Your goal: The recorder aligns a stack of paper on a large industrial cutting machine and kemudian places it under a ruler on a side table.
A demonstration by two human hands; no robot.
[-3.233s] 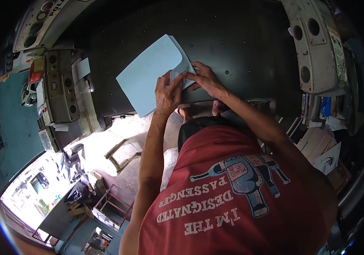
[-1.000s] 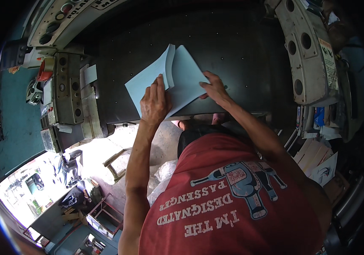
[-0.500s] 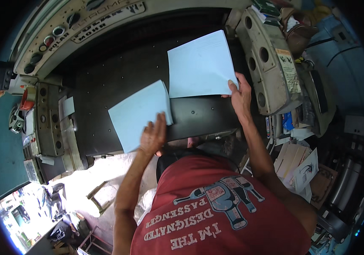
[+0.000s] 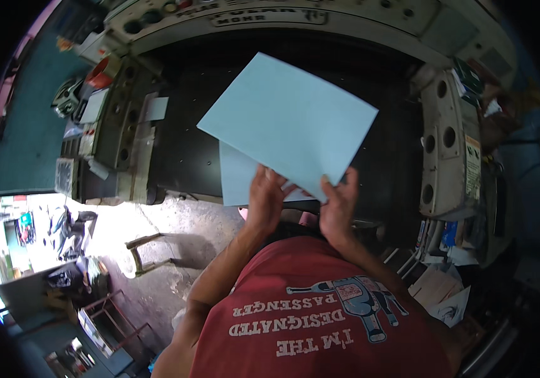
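Note:
A light blue stack of paper [image 4: 295,116] is raised at a slant over the dark machine table. My right hand [image 4: 340,211] pinches its near right corner, with the thumb on top. My left hand [image 4: 265,200] is closed at the near edge, its fingertips against the paper and its thumb pointing toward the right hand. Beneath lies a second light blue stack [image 4: 235,176], mostly covered by the upper one. Its near part reaches the table's front edge. How far the left fingers go under the paper is hidden.
The dark table [image 4: 185,151] has small studs. Metal side blocks with round holes stand at its left [image 4: 119,120] and right [image 4: 443,145]. A control panel [image 4: 270,16] crosses the back. A small white paper [image 4: 156,108] lies at left; a low wooden frame [image 4: 141,252] stands on the floor.
The right-hand stack has come left and nearer, turning over the other stack, which now lies beneath it. My left hand has shifted right, close to my right hand. The view has swung right.

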